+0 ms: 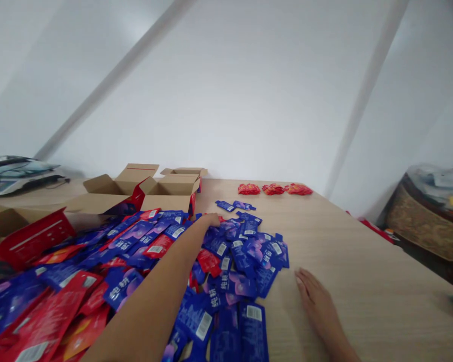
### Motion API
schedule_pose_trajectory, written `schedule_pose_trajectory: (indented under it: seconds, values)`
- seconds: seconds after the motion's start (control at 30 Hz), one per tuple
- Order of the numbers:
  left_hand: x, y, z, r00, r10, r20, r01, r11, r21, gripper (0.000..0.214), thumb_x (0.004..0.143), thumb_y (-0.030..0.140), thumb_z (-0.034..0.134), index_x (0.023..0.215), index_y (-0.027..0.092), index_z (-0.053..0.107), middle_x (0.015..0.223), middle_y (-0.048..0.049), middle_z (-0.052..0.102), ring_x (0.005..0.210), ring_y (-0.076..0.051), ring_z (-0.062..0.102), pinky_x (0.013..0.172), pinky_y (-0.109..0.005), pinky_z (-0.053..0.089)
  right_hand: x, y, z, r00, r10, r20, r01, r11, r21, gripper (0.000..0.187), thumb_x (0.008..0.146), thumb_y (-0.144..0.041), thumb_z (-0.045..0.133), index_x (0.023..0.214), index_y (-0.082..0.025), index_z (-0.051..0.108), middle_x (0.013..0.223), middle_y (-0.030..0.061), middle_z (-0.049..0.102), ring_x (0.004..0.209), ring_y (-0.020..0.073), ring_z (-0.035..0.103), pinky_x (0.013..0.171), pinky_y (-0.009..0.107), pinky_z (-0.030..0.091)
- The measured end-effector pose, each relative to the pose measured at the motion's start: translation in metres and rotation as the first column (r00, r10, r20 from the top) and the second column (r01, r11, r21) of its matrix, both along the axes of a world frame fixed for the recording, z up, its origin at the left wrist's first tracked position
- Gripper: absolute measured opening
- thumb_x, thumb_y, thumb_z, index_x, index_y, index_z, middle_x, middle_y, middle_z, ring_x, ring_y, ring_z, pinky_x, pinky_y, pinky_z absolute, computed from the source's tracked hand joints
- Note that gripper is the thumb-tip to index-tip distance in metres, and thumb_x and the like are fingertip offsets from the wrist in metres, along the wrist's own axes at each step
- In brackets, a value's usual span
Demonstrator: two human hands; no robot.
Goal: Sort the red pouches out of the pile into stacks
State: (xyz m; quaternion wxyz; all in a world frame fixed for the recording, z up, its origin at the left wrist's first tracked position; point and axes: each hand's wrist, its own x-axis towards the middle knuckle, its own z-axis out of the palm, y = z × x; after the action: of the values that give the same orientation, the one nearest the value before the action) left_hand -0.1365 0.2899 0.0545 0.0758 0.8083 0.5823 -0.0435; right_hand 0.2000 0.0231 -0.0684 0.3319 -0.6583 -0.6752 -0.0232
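A big heap of blue sachets [245, 256] mixed with red sachets [49, 317] covers the left half of a light wooden table [362, 261]. My left arm stretches over the heap, and my left hand [210, 219] rests at its far edge, fingers curled down onto the blue sachets; what they grip is hidden. My right hand [317, 296] lies flat and open on bare table just right of the heap, holding nothing.
Open cardboard boxes [166, 188] with red sides stand at the back left. Three small red packets [274, 189] lie at the far edge. A scale-like device [15, 173] sits far left. A cluttered side table [430, 216] stands to the right.
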Motion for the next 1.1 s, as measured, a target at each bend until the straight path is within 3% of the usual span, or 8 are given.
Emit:
schedule_pose_trajectory:
  seconds: [0.17,0.47,0.67,0.8,0.9,1.0,1.03,1.1]
  values:
    - [0.005,0.002,-0.001,0.994,-0.004,-0.106,0.003,1.0,-0.01,0.052,0.063,0.033,0.074,0.109,0.012,0.063,0.122,-0.0189,0.055,0.108,-0.035,0.054,0.086,-0.045,0.047,0.001,-0.001,-0.004,1.0,-0.004,0.004,0.004,1.0,0.018,0.046,0.09,-0.037,0.033,0.11,-0.011,0.065,0.12,0.0157,0.062,0.116,0.0271,0.055,0.103,0.047,0.041]
    - [0.036,-0.081,-0.01,0.97,-0.241,0.031,0.23,0.952,0.203,0.028,0.08,0.014,0.049,0.101,0.016,0.067,0.115,-0.0154,0.059,0.114,-0.028,0.05,0.098,-0.043,0.036,0.0,0.001,-0.003,1.0,0.006,0.017,-0.007,1.0,0.019,0.044,0.089,-0.036,0.033,0.107,-0.012,0.066,0.118,0.0156,0.063,0.116,0.0271,0.053,0.103,0.047,0.039]
    - [0.035,-0.112,0.025,0.932,-0.236,0.274,0.135,0.929,0.343,0.032,0.082,0.007,0.043,0.106,0.013,0.063,0.113,-0.0132,0.062,0.11,-0.022,0.052,0.101,-0.035,0.034,-0.001,0.001,0.005,0.989,-0.03,-0.146,0.04,0.997,0.064,0.05,0.088,-0.036,0.033,0.118,-0.004,0.056,0.119,0.0221,0.059,0.115,0.0297,0.052,0.101,0.048,0.039]
    - [0.035,-0.152,0.051,0.857,-0.201,0.475,0.013,0.929,0.369,0.031,0.088,0.014,0.036,0.104,0.013,0.062,0.106,-0.0123,0.065,0.101,-0.022,0.056,0.094,-0.034,0.039,-0.019,-0.014,0.037,0.927,-0.001,-0.375,0.109,0.958,0.267,0.054,0.086,-0.042,0.039,0.126,-0.007,0.05,0.128,0.0211,0.052,0.122,0.0295,0.044,0.104,0.05,0.033]
    - [0.054,-0.197,0.044,0.775,-0.176,0.607,-0.011,0.957,0.291,0.03,0.088,0.023,0.037,0.087,0.013,0.065,0.08,-0.0073,0.068,0.076,-0.019,0.06,0.074,-0.03,0.046,-0.055,-0.033,0.07,0.772,0.201,-0.602,-0.034,0.96,0.277,0.049,0.085,-0.044,0.047,0.125,-0.017,0.051,0.129,0.0138,0.054,0.12,0.0258,0.047,0.105,0.047,0.033]
    - [0.084,-0.245,0.017,0.677,-0.163,0.718,0.052,0.983,0.174,0.026,0.085,0.024,0.042,0.081,0.013,0.065,0.07,-0.0029,0.067,0.064,-0.015,0.06,0.062,-0.024,0.046,-0.092,-0.048,0.089,0.423,0.331,-0.844,-0.282,0.933,0.224,0.049,0.079,-0.044,0.059,0.122,-0.022,0.053,0.125,0.0091,0.058,0.112,0.0251,0.055,0.095,0.041,0.044]
    - [0.093,-0.259,0.007,0.596,-0.125,0.794,0.077,0.992,0.099,0.025,0.084,0.025,0.044,0.081,0.013,0.065,0.068,-0.0022,0.066,0.062,-0.014,0.06,0.061,-0.023,0.046,-0.1,-0.051,0.092,0.321,0.324,-0.89,-0.333,0.918,0.214,0.048,0.076,-0.043,0.063,0.119,-0.022,0.056,0.118,0.0081,0.063,0.104,0.0248,0.059,0.089,0.04,0.047]
    - [0.11,-0.281,-0.01,0.316,0.072,0.946,0.12,0.986,-0.115,0.023,0.08,0.03,0.051,0.082,0.012,0.066,0.066,-0.002,0.066,0.062,-0.014,0.06,0.061,-0.024,0.046,-0.109,-0.054,0.091,0.168,0.271,-0.948,-0.384,0.903,0.19,0.045,0.071,-0.04,0.069,0.11,-0.021,0.06,0.101,0.0056,0.069,0.088,0.0227,0.064,0.079,0.036,0.051]
